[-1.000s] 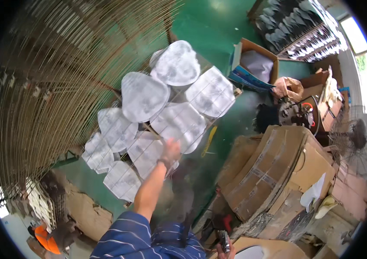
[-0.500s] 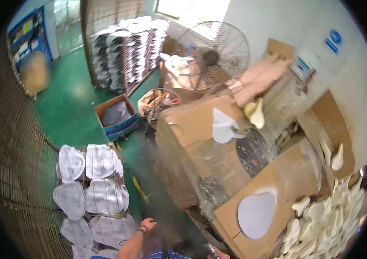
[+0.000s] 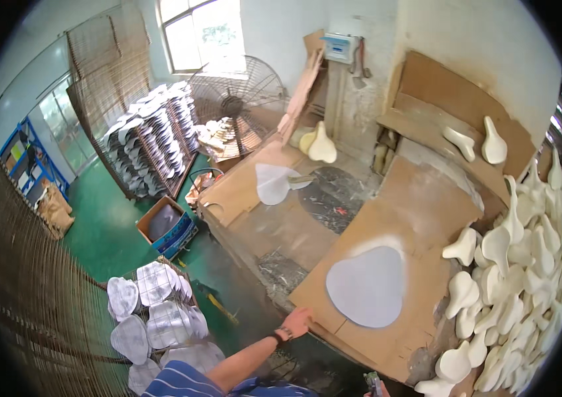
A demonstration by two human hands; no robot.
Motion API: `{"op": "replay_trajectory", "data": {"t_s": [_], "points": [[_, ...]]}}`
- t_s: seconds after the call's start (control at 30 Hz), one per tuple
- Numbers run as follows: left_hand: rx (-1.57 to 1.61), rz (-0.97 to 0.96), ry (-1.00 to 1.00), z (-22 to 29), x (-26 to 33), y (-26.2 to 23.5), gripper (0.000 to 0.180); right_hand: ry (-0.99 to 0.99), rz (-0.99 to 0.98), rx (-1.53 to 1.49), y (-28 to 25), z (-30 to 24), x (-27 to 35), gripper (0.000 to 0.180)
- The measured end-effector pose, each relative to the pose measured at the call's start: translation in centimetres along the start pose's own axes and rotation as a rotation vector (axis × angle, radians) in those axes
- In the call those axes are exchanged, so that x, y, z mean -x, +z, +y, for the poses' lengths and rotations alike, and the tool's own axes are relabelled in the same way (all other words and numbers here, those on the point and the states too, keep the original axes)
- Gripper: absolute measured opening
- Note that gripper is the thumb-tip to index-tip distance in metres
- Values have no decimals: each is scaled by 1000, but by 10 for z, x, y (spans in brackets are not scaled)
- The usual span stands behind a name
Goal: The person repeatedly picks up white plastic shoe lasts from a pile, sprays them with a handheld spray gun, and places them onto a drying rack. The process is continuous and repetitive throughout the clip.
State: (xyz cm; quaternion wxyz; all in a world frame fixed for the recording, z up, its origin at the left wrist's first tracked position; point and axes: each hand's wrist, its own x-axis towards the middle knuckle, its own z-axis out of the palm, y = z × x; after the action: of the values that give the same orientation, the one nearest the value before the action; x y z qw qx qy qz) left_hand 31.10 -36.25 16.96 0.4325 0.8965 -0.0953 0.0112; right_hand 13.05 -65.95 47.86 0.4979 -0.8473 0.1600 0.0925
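Note:
My left hand, with a dark band on its wrist, is at the left edge of a brown cardboard sheet. Its fingers reach loosely forward and nothing shows in them; contact with the cardboard is unclear. On that sheet lies a flat, rounded grey-white pad, ringed by pale overspray. At the bottom edge, only part of my right hand shows, closed around a metal tool that looks like a spray gun. Its lower part is cut off by the picture's edge.
Cream saddle-shaped pieces are heaped at the right. A second pale pad lies farther back on the bench. At lower left, a wire rack stands beside more pads. Beyond are an open box and a large fan.
The view has swung right and the bench now sits more to the left. My left hand has gone from beside the rack pads to the cardboard's edge. My right hand stays low with the tool.

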Motion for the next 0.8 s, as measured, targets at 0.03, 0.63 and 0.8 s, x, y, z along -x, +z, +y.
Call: {"op": "replay_trajectory", "data": {"t_s": [0.03,0.63,0.8], "points": [[-70,-19,48,7,-20,16,28,-27,37,-60,-7,6,5,44],[-493,-482,96,23,-84,72,12,46,401,-87,-40,-2,56,49],[-456,-465,77,-1,-83,75,13,-60,447,-61,-35,-17,33,49]]}}
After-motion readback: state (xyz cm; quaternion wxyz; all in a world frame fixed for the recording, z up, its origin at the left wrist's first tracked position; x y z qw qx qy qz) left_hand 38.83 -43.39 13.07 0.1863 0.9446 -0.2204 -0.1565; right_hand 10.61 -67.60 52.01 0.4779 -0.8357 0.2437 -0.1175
